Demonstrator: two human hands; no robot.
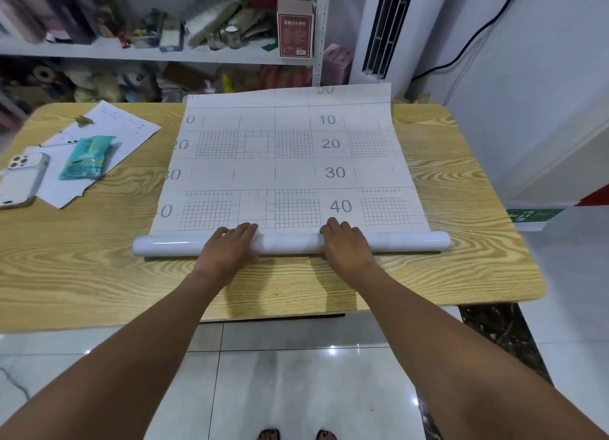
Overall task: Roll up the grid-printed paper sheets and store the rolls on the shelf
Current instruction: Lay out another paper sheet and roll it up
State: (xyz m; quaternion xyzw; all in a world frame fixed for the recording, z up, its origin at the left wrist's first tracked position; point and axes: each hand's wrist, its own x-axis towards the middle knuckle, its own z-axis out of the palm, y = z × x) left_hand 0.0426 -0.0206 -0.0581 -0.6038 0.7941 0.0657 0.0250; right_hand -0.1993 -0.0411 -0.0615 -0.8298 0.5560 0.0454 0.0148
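Wood-grain worktop [461,268] fills the middle of what we see, with the cluttered shelf [131,52] standing behind it. Our landmark is the roll [408,242], a glossy white tube lying crosswise near the worktop's front edge. Beyond the roll the grid-printed sheet [290,162] lies flat, printed side up, its far end reaching past the worktop's back edge (the numbers ten to forty run toward the roll). Our left hand [227,248] and right hand [346,245] sit on the roll's middle stretch, a little apart. The fingers are stretched over its top, tips touching the sheet just beyond it; they press and clasp nothing. We judge that this even pressure at two spots keeps the tube tight and square to the sheet's edges. Most of the sheet is not yet rolled. Well left of the roll and farther back lie a phone [19,182], a teal packet [87,157] and loose papers [125,123], out of the roll's path.
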